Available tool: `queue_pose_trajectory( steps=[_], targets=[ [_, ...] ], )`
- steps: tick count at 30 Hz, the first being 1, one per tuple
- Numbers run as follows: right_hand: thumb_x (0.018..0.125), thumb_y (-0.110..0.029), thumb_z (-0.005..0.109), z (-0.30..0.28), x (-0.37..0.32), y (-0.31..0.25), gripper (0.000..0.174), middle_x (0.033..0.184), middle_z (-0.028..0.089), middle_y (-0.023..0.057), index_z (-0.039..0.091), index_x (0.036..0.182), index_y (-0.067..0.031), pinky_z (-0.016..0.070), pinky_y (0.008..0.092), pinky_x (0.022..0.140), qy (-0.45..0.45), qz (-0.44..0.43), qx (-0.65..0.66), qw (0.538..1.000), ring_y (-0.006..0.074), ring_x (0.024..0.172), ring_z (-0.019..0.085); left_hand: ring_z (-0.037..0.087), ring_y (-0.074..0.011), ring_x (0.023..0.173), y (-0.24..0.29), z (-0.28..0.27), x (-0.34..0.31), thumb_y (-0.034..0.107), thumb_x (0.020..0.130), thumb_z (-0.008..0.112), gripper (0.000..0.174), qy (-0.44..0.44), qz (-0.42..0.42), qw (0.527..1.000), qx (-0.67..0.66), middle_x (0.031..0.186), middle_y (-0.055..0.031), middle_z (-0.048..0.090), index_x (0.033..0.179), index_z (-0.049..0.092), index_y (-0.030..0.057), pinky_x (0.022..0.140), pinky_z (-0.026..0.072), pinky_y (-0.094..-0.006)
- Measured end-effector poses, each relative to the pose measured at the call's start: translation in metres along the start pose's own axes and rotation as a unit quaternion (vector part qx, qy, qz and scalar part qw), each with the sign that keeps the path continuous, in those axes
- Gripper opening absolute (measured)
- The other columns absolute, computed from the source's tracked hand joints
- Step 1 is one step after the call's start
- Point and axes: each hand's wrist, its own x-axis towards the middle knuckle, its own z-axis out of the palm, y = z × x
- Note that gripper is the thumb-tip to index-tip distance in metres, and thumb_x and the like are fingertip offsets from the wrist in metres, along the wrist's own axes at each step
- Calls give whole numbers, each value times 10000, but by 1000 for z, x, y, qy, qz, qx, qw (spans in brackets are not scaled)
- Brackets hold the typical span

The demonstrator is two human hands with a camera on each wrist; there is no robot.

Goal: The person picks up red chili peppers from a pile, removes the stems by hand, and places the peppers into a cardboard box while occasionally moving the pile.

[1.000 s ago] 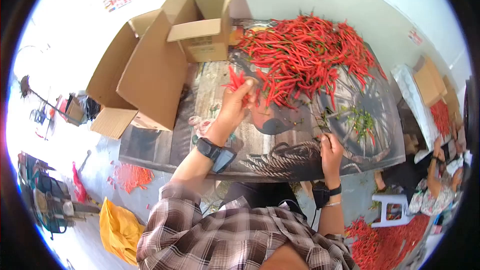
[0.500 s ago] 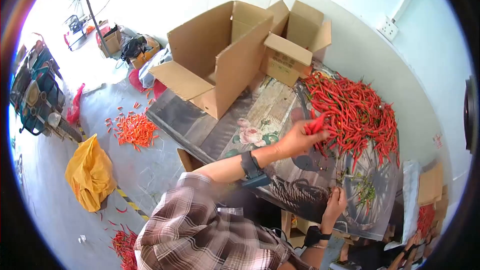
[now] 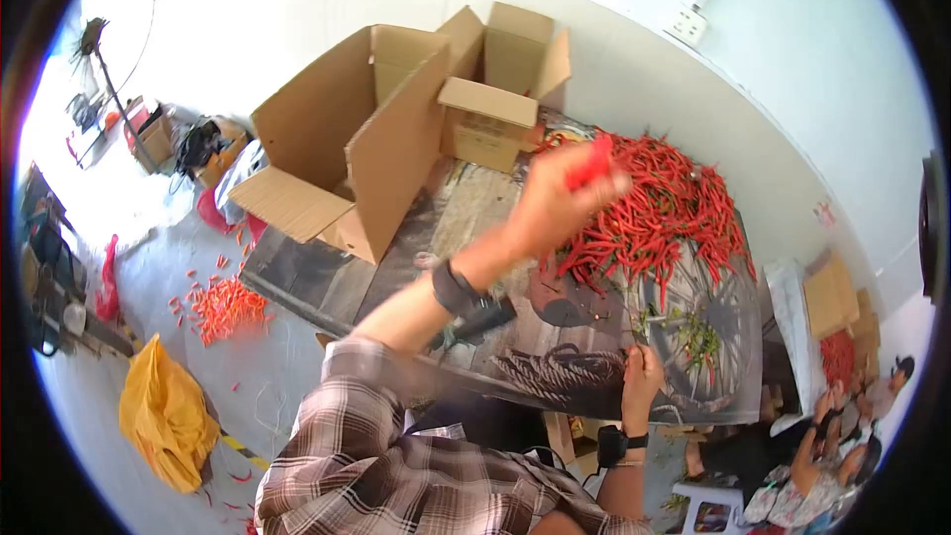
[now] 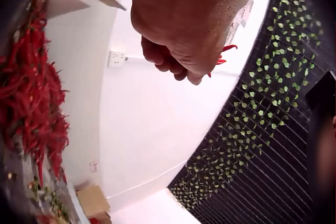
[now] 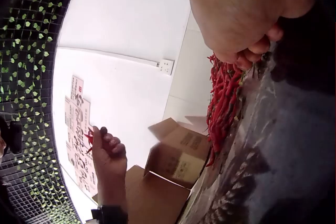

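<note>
My left hand (image 3: 560, 203), blurred, grips a small bunch of red chili peppers (image 3: 591, 166). It is raised above the table and overlaps the left side of the chili pile (image 3: 659, 208) in the head view. Pepper tips (image 4: 223, 62) stick out past the curled fingers in the left wrist view. My right hand (image 3: 642, 378) stays low at the table's front edge, thumb and fingers curled, beside thin green stems (image 3: 642, 325); I cannot tell whether it pinches any. Loose green stems and bits (image 3: 698, 337) lie to its right.
Two open cardboard boxes (image 3: 396, 154) (image 3: 490, 134) stand on the table's left and back. A coiled rope pattern (image 3: 560, 372) shows on the tabletop (image 3: 475, 203). Cut red pieces (image 3: 223, 309) and a yellow bag (image 3: 166, 416) lie on the floor. People (image 3: 807, 476) sit at the right.
The head view swung left, then partly back. My left hand moved from over the table to the pile's edge, then rose with the chili peppers. My right hand stays by the table edge.
</note>
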Motion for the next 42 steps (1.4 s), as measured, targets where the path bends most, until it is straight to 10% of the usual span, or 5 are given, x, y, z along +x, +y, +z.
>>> queue_pose_trajectory(
  steps=[14,17,24,34,42],
  targets=[
    [881,-151,568,-1,-1,-13,168,709,543,107,592,875,14,414,301,603,4,-94,-106,990,198,633,511,607,-215,798,-84,-60,82,351,835,666,503,98,296,803,508,1048,-139,601,1095,571,-69,804,486,-335],
    [899,-172,562,-2,1,-13,192,671,540,76,587,851,12,395,279,558,11,-104,-102,989,143,577,483,549,-125,648,-57,-17,13,322,911,571,357,-19,-35,986,163,791,-66,616,990,631,-21,622,444,-251],
    [896,-243,581,-31,43,-37,244,568,510,12,608,823,-12,382,256,478,-79,109,8,991,55,501,476,346,-61,426,-106,14,-57,394,948,478,500,34,-396,892,-215,529,-6,432,535,422,118,373,195,-220],
    [720,-124,650,-10,175,5,172,735,616,226,580,796,13,458,444,676,-32,-55,-297,953,415,767,593,272,-77,413,-137,11,-87,349,971,439,442,-4,-442,835,-328,560,-30,418,608,398,100,365,195,-219],
    [763,-111,642,-15,164,-1,320,746,630,155,587,1049,23,483,372,611,-55,-71,-223,971,278,670,623,302,-64,456,-137,11,-93,337,969,444,387,-48,-461,824,-326,612,-23,444,656,411,110,382,219,-203]
  ],
)
